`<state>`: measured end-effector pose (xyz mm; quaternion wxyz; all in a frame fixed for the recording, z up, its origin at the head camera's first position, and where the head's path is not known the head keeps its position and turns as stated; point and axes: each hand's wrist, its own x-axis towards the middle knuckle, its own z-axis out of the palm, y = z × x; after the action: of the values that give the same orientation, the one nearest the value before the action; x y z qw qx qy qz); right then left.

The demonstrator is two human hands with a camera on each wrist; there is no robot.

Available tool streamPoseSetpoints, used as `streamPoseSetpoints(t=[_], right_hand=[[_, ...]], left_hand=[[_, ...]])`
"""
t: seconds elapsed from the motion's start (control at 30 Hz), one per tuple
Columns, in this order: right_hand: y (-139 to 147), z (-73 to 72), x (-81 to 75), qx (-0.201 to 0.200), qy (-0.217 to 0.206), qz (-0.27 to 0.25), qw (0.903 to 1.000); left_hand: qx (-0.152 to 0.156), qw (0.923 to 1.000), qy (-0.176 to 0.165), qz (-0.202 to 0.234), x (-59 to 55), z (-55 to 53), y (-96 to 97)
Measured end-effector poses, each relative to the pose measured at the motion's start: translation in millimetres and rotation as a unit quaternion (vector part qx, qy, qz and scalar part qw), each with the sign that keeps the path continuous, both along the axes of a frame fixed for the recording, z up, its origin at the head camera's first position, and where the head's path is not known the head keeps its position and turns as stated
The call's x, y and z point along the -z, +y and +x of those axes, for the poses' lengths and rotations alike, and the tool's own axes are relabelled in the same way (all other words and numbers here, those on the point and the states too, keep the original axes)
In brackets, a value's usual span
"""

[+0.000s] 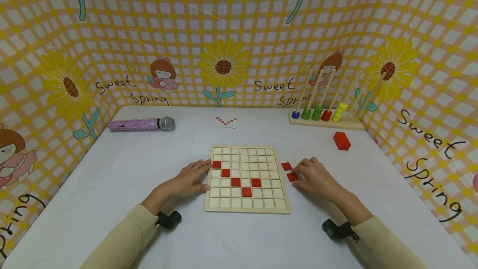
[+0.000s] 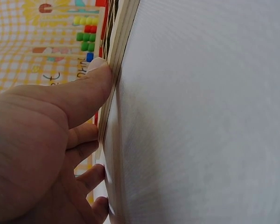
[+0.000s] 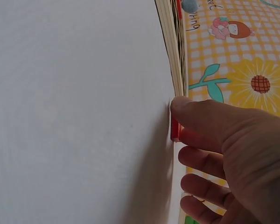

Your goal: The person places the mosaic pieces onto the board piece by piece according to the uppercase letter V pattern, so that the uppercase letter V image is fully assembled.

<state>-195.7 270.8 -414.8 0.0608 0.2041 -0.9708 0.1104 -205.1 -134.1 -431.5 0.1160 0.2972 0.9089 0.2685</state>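
A square wooden grid board [image 1: 247,206] lies flat on the table, with several red square tiles [image 1: 236,182] set in its cells. My left hand [image 1: 186,179] rests at the board's left edge, fingers extended; the thumb [image 2: 91,91] touches its rim in the left wrist view. Right of the board, my right hand [image 1: 315,177] pinches a red tile [image 1: 291,177] between thumb and fingers. In the right wrist view that tile [image 3: 175,128] appears edge-on at table level, partly behind the fingers. A second loose red tile [image 1: 286,166] lies just beyond it.
A small pattern card [image 1: 225,121] with red squares lies behind the board. At back left is a glittery microphone [image 1: 142,124]. A pegged bead abacus [image 1: 326,123] stands at back right, with a red hexagonal block [image 1: 342,141] in front. Patterned cloth surrounds the table.
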Motion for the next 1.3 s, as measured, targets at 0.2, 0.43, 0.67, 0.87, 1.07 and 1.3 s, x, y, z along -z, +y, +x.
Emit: streamPoseSetpoints(t=[0.2,0.43,0.67,0.87,1.07,1.3], right_hand=[[4.7,-2.4,1.3,0.003,-0.004,0.0,1.0],[6.1,-3.5,2.3,0.005,-0.01,0.001,0.9999],[6.4,-3.9,2.5,0.005,-0.008,-0.002,1.0],[6.7,-4.4,3.7,0.005,-0.005,-0.015,0.9999],[6.4,-4.1,3.2,0.002,-0.005,-0.013,0.9999],[2.9,-2.0,0.5,-0.006,-0.002,-0.018,0.9998]], left_hand=[[0.0,1.0,-0.001,-0.004,-0.3,-0.7,0.1],[-0.002,1.0,-0.007,-0.004,-0.5,-1.3,0.0],[-0.002,1.0,-0.005,-0.005,-1.2,-0.9,0.3],[0.003,1.0,0.004,0.002,-1.3,0.0,-0.5],[0.004,1.0,0.003,0.0,-1.4,0.0,0.0],[0.002,1.0,-0.002,0.001,-2.2,0.5,0.3]])
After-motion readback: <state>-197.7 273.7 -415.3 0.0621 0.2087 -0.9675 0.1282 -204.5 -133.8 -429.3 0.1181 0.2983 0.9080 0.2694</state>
